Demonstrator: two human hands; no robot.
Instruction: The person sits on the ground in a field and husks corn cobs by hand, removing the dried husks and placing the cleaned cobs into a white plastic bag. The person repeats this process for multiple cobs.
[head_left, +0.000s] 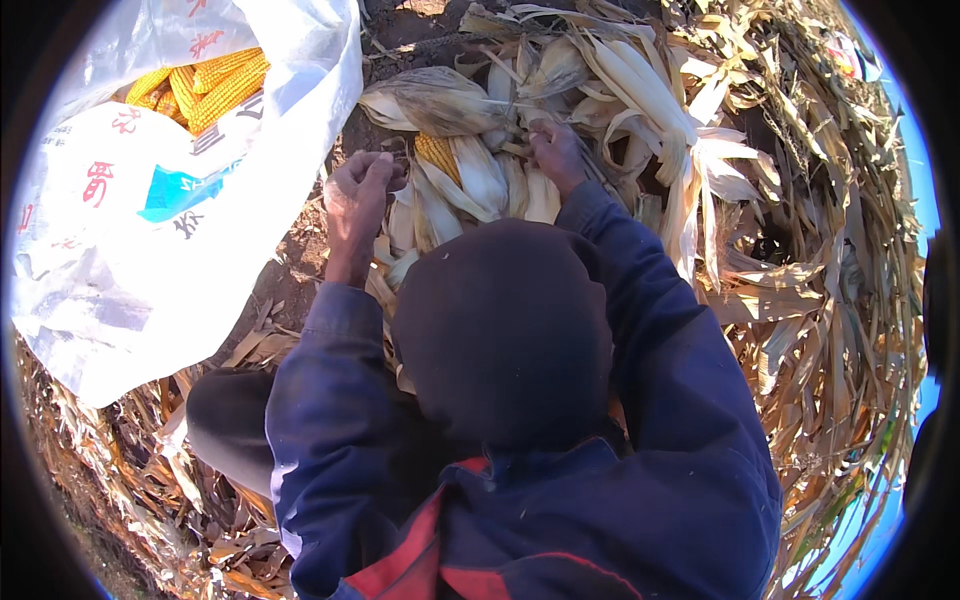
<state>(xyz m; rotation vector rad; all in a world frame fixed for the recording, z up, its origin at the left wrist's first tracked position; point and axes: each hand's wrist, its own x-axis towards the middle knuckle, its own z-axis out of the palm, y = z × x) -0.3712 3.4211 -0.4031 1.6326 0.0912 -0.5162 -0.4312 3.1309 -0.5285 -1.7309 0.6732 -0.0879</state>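
Note:
My left hand (363, 189) is raised beside the pile, its fingers curled towards the thumb. Nothing shows in its grasp, but the inner side of the fingers is partly hidden. To its right, a partly husked ear of corn (437, 156) bares yellow kernels between pale husk leaves (480, 176). My right hand (556, 152) reaches down into the pile, its fingers closed at a dry corn husk (538, 116) near the stalk end of the ears. Just above the bared ear lies an ear still wrapped in greyish husk (435, 101).
A white woven plastic sack (150, 300) bearing print stands at the left, with several husked yellow ears (225, 86) in its mouth. Dry corn stalks and leaves (847, 300) are heaped along the right. Brown soil (300, 255) shows between sack and pile.

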